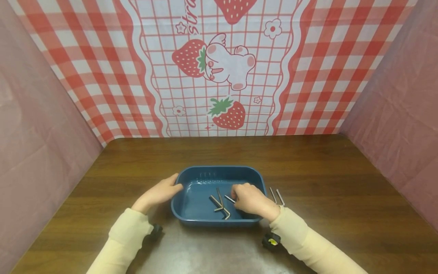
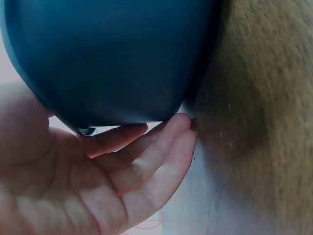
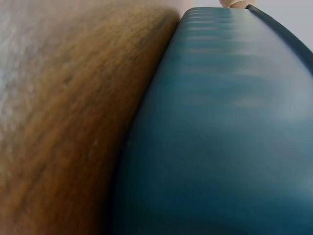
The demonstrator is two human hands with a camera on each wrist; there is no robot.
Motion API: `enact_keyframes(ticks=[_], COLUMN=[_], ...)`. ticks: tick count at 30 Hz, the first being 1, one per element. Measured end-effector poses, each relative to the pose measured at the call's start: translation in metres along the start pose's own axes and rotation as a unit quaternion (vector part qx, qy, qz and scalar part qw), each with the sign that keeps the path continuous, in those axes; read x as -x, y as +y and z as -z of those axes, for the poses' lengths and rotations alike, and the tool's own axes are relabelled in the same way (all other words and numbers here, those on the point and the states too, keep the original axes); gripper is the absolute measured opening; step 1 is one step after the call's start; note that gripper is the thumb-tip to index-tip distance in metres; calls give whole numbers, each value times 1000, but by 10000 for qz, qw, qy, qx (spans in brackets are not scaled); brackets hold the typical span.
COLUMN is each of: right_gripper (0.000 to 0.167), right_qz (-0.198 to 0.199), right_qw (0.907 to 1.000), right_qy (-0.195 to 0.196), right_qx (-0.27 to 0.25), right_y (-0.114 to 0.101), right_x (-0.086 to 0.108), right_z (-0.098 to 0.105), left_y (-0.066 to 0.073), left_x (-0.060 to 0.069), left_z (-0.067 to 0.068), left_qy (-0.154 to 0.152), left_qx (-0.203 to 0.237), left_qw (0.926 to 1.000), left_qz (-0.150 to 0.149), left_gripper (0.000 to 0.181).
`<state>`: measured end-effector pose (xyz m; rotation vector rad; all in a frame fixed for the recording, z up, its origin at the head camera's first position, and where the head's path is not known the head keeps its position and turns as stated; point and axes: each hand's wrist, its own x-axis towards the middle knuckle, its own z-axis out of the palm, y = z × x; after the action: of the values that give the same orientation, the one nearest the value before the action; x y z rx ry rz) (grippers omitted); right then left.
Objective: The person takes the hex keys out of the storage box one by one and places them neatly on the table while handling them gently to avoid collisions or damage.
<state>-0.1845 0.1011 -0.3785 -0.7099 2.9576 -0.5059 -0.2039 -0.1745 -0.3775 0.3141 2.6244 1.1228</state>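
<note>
A blue tray (image 1: 191, 221) stands on the table with several metal hex keys (image 1: 216, 201) lying on its floor. My left hand (image 1: 160, 193) holds the tray's left side, thumb over the rim; in the left wrist view the fingers of that hand (image 2: 122, 171) rest against the tray's outer wall (image 2: 122, 63). Inside the tray's right half, my right hand (image 1: 252, 200) pinches a short metal key (image 1: 229, 198), whose end shows left of the fingertips. The right wrist view shows just the tray's outer wall (image 3: 220, 137) and, at the top, a bit of a hand (image 3: 237, 3).
Two more metal keys (image 1: 278, 196) lie on the wooden table (image 1: 328, 198) just right of the tray, partly behind the right wrist. A red checked cloth (image 1: 328, 76) with strawberries hangs behind the table, and pink cloths (image 1: 41, 95) hang at both sides.
</note>
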Motion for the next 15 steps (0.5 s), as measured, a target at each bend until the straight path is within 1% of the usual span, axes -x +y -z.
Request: enact_keyframes(ticks=[4,9,15], right_gripper=[13,13,13], right_qz=[13,-11,-53], right_qw=[9999,9997,9989], right_qy=[90,122,223], right_qx=[-70,-194,-420], right_y=[0,1,2], right_x=[-1,-1,-2], right_z=[1,2,2], left_y=[0,-1,-1], left_x=[0,1,0], left_z=[1,1,0], left_qy=[-39,-56,-54], left_qx=[-1,36,66], left_qw=[10000,10000,10000], left_qz=[39,15,43], left_gripper=[57,52,53])
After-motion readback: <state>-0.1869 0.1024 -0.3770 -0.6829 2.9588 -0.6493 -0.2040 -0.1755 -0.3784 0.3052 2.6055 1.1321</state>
